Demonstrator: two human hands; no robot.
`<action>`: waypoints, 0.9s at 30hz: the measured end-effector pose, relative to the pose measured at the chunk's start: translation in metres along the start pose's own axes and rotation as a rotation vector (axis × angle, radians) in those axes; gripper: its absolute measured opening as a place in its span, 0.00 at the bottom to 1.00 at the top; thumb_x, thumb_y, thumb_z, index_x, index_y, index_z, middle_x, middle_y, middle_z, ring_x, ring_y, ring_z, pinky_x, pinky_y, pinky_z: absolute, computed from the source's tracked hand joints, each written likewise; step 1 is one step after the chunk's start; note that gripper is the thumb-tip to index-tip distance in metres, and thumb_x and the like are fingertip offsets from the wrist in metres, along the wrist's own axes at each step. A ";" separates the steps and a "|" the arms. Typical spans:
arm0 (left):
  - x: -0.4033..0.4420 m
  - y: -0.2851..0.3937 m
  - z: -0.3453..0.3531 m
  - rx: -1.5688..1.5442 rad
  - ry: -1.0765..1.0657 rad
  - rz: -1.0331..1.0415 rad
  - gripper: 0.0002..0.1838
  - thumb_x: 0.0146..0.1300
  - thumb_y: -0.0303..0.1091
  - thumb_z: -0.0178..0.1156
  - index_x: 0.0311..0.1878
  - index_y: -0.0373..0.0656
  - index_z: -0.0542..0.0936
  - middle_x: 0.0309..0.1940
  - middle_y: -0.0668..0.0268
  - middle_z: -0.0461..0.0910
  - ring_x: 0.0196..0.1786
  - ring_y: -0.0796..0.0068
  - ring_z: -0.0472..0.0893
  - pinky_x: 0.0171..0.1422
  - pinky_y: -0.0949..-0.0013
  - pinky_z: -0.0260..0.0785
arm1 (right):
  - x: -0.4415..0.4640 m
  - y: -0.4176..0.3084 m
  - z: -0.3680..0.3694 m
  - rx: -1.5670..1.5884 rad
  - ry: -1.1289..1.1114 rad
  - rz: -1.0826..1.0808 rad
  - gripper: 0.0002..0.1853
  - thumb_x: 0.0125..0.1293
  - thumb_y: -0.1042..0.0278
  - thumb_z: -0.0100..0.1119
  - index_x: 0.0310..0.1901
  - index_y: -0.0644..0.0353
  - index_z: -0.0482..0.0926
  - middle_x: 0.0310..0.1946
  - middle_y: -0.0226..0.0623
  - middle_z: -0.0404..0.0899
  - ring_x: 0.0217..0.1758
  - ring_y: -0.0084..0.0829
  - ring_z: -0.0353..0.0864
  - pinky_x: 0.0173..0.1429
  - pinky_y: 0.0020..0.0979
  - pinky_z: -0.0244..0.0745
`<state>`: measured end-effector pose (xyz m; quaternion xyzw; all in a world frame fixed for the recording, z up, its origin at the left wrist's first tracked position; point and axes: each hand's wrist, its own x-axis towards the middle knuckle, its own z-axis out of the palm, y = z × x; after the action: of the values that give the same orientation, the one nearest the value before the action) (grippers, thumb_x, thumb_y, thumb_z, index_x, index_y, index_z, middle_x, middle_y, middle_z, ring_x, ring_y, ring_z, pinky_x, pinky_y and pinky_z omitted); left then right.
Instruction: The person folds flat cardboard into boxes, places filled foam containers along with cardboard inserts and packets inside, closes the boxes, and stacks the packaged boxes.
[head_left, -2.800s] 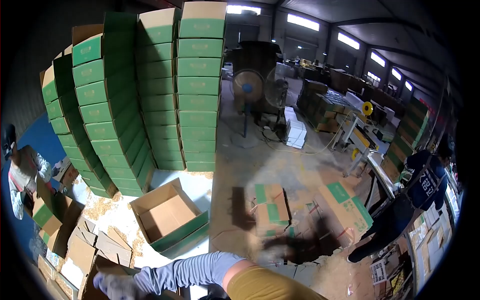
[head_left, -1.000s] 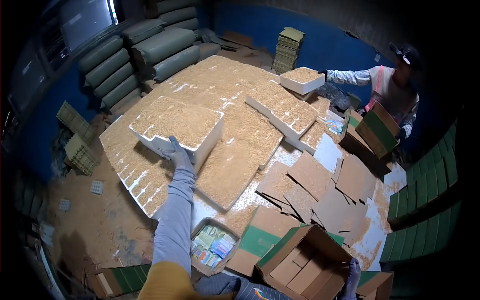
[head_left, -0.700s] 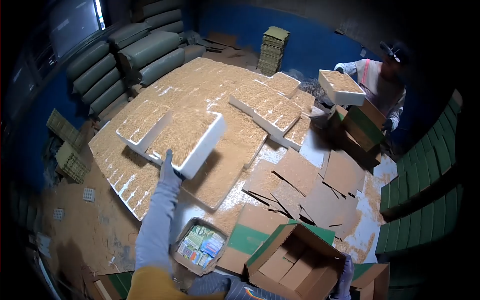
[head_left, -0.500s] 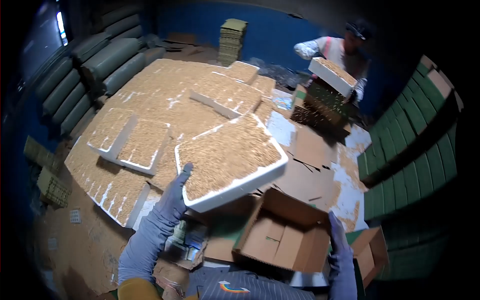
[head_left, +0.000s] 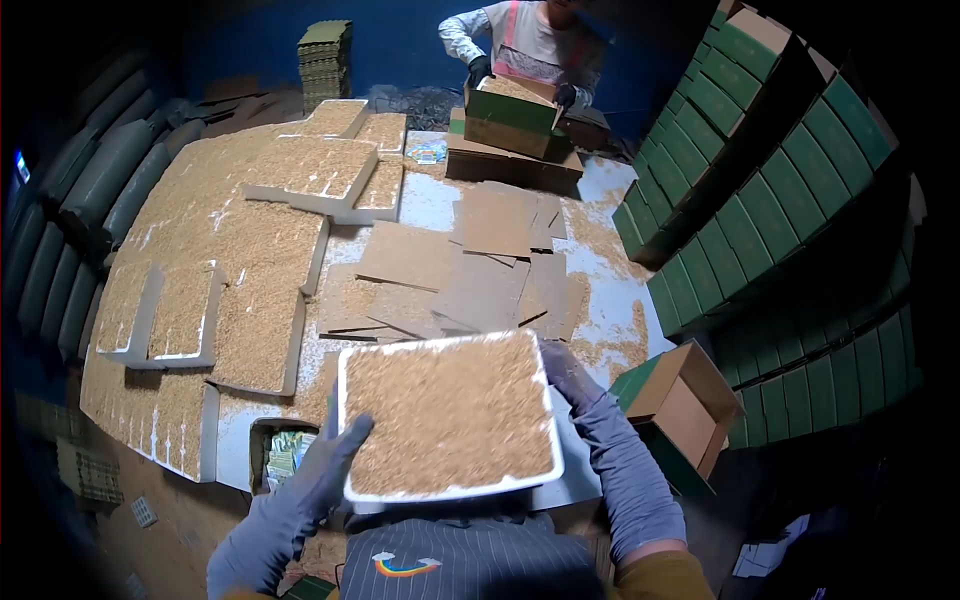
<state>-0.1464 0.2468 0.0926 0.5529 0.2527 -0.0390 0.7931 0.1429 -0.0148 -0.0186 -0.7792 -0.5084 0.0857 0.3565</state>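
Note:
A white, foam-like tray (head_left: 450,420) filled with tan, grain-like material is held nearly level in front of my apron. My gloved left hand (head_left: 335,460) grips its left side, the thumb lying over the rim. At the upper right corner, my gloved right hand (head_left: 570,375) is closed on the tray's edge, some fingers hidden behind it. Whatever lies directly beneath the tray is hidden. To the right of my right forearm, an open cardboard box (head_left: 690,410) with green outer sides lies tilted.
Filled trays (head_left: 265,330) cover the table's left side. Flat cardboard sheets (head_left: 500,220) lie mid-table. Green boxes (head_left: 740,240) are stacked at the right. Opposite, a co-worker (head_left: 545,45) holds a green box (head_left: 510,115). A bin of small packets (head_left: 288,455) sits near my left hand.
The tilted tray has come closer to my body and levelled. My right hand has moved onto its edge. The open box in front of me is out of sight; the co-worker's tray is now inside a box.

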 end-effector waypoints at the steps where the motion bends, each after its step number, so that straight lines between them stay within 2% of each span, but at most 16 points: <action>1: 0.000 -0.013 -0.011 0.092 0.019 -0.023 0.47 0.69 0.50 0.55 0.77 0.46 0.36 0.68 0.47 0.60 0.69 0.58 0.66 0.73 0.62 0.59 | 0.000 -0.017 0.004 0.101 0.010 0.243 0.17 0.66 0.70 0.53 0.54 0.67 0.74 0.45 0.50 0.79 0.47 0.48 0.80 0.51 0.38 0.75; 5: 0.002 -0.014 0.012 0.111 0.069 0.105 0.48 0.68 0.46 0.57 0.77 0.44 0.35 0.68 0.48 0.61 0.66 0.63 0.67 0.70 0.64 0.61 | 0.007 -0.032 -0.004 0.110 -0.027 0.283 0.15 0.71 0.68 0.48 0.53 0.66 0.77 0.48 0.46 0.81 0.49 0.41 0.81 0.51 0.34 0.76; 7: 0.007 -0.004 0.024 0.237 0.115 -0.040 0.48 0.68 0.43 0.58 0.76 0.41 0.36 0.66 0.48 0.64 0.63 0.67 0.69 0.66 0.67 0.63 | 0.018 -0.011 -0.020 0.619 -0.200 0.683 0.17 0.71 0.62 0.50 0.52 0.64 0.78 0.45 0.40 0.82 0.46 0.34 0.81 0.49 0.28 0.74; 8: 0.016 -0.019 0.015 0.464 0.178 0.007 0.45 0.67 0.42 0.58 0.75 0.37 0.41 0.59 0.41 0.71 0.57 0.59 0.77 0.60 0.63 0.68 | 0.037 -0.013 -0.033 0.720 -0.305 0.802 0.22 0.69 0.53 0.53 0.53 0.63 0.77 0.45 0.35 0.81 0.46 0.30 0.79 0.49 0.25 0.72; 9: 0.018 -0.022 0.014 0.460 0.192 0.004 0.45 0.67 0.42 0.58 0.75 0.37 0.41 0.59 0.41 0.71 0.57 0.59 0.77 0.60 0.63 0.68 | 0.050 0.010 -0.021 0.608 -0.269 0.622 0.27 0.66 0.47 0.55 0.54 0.64 0.77 0.46 0.39 0.81 0.47 0.32 0.79 0.52 0.29 0.73; 11: 0.021 -0.026 0.017 0.901 0.336 -0.039 0.43 0.65 0.41 0.60 0.75 0.40 0.47 0.43 0.40 0.80 0.46 0.48 0.82 0.50 0.57 0.72 | 0.078 0.032 0.005 0.166 -0.058 0.587 0.26 0.64 0.50 0.57 0.53 0.64 0.78 0.46 0.46 0.81 0.48 0.37 0.80 0.55 0.32 0.73; 12: 0.021 -0.026 0.023 0.923 0.391 -0.045 0.41 0.64 0.41 0.61 0.73 0.38 0.51 0.39 0.35 0.78 0.45 0.40 0.81 0.49 0.52 0.72 | 0.084 0.049 0.017 0.176 -0.079 0.579 0.26 0.64 0.50 0.57 0.53 0.64 0.78 0.46 0.46 0.81 0.48 0.37 0.80 0.55 0.32 0.73; 14: 0.023 -0.030 0.030 1.010 0.419 0.025 0.36 0.65 0.40 0.60 0.71 0.35 0.57 0.49 0.38 0.76 0.50 0.43 0.79 0.53 0.53 0.72 | 0.105 0.098 0.049 -0.236 0.054 0.540 0.35 0.58 0.49 0.63 0.59 0.68 0.68 0.52 0.55 0.75 0.55 0.44 0.76 0.62 0.36 0.68; 17: 0.020 -0.044 0.024 1.038 0.417 0.327 0.30 0.67 0.37 0.58 0.67 0.35 0.64 0.61 0.46 0.71 0.60 0.48 0.75 0.61 0.57 0.70 | 0.135 0.143 0.070 0.025 0.324 0.895 0.59 0.48 0.45 0.72 0.71 0.72 0.47 0.64 0.65 0.64 0.69 0.53 0.64 0.74 0.40 0.55; 18: 0.016 -0.041 0.024 1.002 0.389 0.424 0.29 0.66 0.37 0.59 0.67 0.35 0.65 0.61 0.47 0.71 0.61 0.50 0.74 0.62 0.58 0.69 | 0.147 0.152 0.081 -0.155 0.268 1.153 0.64 0.46 0.43 0.74 0.75 0.60 0.41 0.68 0.67 0.55 0.71 0.58 0.58 0.73 0.47 0.55; 19: 0.011 -0.036 0.023 0.966 0.344 0.530 0.29 0.65 0.37 0.60 0.66 0.35 0.66 0.61 0.48 0.71 0.62 0.51 0.73 0.63 0.59 0.69 | 0.153 0.161 0.087 -0.219 0.200 1.209 0.67 0.44 0.41 0.75 0.76 0.50 0.35 0.70 0.69 0.47 0.72 0.63 0.54 0.74 0.50 0.53; 20: 0.001 -0.025 0.026 0.896 0.378 0.564 0.24 0.65 0.33 0.61 0.62 0.36 0.71 0.57 0.51 0.76 0.58 0.57 0.77 0.61 0.63 0.71 | 0.153 0.168 0.090 -0.280 0.191 1.165 0.68 0.42 0.41 0.76 0.76 0.48 0.35 0.68 0.72 0.49 0.71 0.64 0.56 0.74 0.49 0.52; 22: -0.018 -0.018 0.019 0.723 0.580 0.430 0.20 0.65 0.30 0.60 0.59 0.36 0.74 0.54 0.53 0.78 0.56 0.61 0.79 0.59 0.65 0.71 | 0.153 0.162 0.079 -0.219 0.215 1.177 0.65 0.45 0.48 0.77 0.75 0.59 0.38 0.67 0.67 0.56 0.72 0.58 0.55 0.75 0.47 0.50; 24: -0.023 -0.014 -0.003 0.441 0.899 0.300 0.13 0.64 0.24 0.57 0.51 0.37 0.80 0.45 0.59 0.81 0.48 0.71 0.80 0.54 0.70 0.72 | 0.114 0.311 0.103 0.038 0.578 0.860 0.53 0.53 0.54 0.72 0.73 0.63 0.49 0.64 0.56 0.64 0.67 0.48 0.66 0.70 0.42 0.60; 25: -0.019 -0.028 -0.032 0.455 1.016 0.293 0.12 0.62 0.25 0.59 0.49 0.38 0.81 0.43 0.58 0.81 0.47 0.68 0.81 0.53 0.69 0.72 | 0.106 0.284 0.087 0.226 0.590 0.863 0.49 0.55 0.54 0.70 0.71 0.65 0.52 0.62 0.54 0.66 0.65 0.46 0.68 0.69 0.40 0.62; 27: -0.024 -0.050 -0.087 0.668 0.862 0.133 0.11 0.59 0.31 0.63 0.45 0.42 0.83 0.43 0.57 0.80 0.49 0.61 0.80 0.57 0.67 0.71 | 0.091 0.231 0.044 0.791 0.636 0.863 0.38 0.61 0.54 0.64 0.66 0.71 0.61 0.56 0.50 0.73 0.60 0.38 0.74 0.65 0.37 0.68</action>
<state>-0.2150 0.3001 0.0376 0.7552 0.4930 0.1633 0.3998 0.3326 0.0307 -0.1779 -0.7107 0.0490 0.1667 0.6817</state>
